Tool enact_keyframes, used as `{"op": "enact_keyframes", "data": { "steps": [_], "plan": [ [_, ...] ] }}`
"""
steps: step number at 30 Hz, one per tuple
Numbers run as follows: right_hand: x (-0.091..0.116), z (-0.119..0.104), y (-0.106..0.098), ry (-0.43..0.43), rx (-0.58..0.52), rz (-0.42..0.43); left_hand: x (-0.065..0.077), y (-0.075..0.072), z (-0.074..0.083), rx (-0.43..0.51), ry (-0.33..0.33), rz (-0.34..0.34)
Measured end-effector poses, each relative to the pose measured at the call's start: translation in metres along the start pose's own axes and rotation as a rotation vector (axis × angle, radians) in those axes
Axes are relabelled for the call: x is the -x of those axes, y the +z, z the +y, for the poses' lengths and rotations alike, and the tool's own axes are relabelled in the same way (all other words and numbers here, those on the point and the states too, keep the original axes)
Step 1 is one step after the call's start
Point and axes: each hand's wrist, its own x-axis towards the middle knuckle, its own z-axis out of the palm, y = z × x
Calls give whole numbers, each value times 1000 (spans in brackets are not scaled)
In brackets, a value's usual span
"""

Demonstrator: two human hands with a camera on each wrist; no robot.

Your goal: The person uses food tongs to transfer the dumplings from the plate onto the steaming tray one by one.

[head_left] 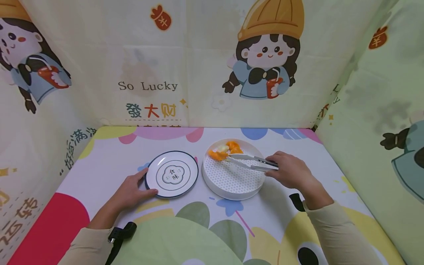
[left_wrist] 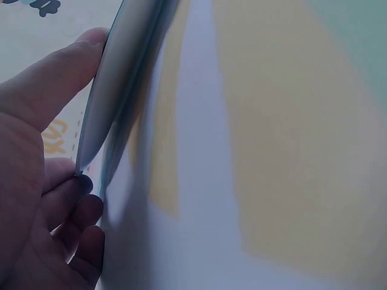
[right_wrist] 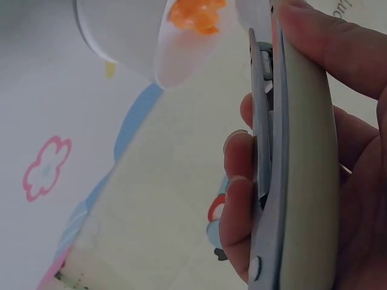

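Observation:
My left hand (head_left: 132,193) pinches the near left rim of a white plate (head_left: 188,180) with a dark edge and printed characters in its middle. Seen from the left wrist, the thumb and curled fingers are at the plate's rim (left_wrist: 115,90). In my right hand (head_left: 288,169) are metal tongs (head_left: 243,157) with pale handle covers (right_wrist: 308,151). The tongs' tips reach over a round white tray (head_left: 228,194) with a patterned floor, right at an orange piece (head_left: 216,156). Behind it lie another orange clump (head_left: 233,147) and a pale yellowish piece (head_left: 223,148).
The plate and the tray stand side by side on a table with a colourful printed cloth (head_left: 172,235). Patterned cloth walls (head_left: 198,73) rise at the back and both sides. A black strap (head_left: 120,235) is at the left wrist.

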Motion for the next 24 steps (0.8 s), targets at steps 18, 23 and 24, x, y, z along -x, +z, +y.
{"op": "enact_keyframes", "data": {
  "steps": [18,23,24],
  "plan": [
    [-18,-19,18,-16,-4,-41,-1,0,2,14,-11,-8],
    [-21,-22,21,-10,-23,-55,0,1,1,8,-17,-12],
    [-21,-22,21,-8,-22,-58,0,1,1,8,-17,-12]
  ]
}}
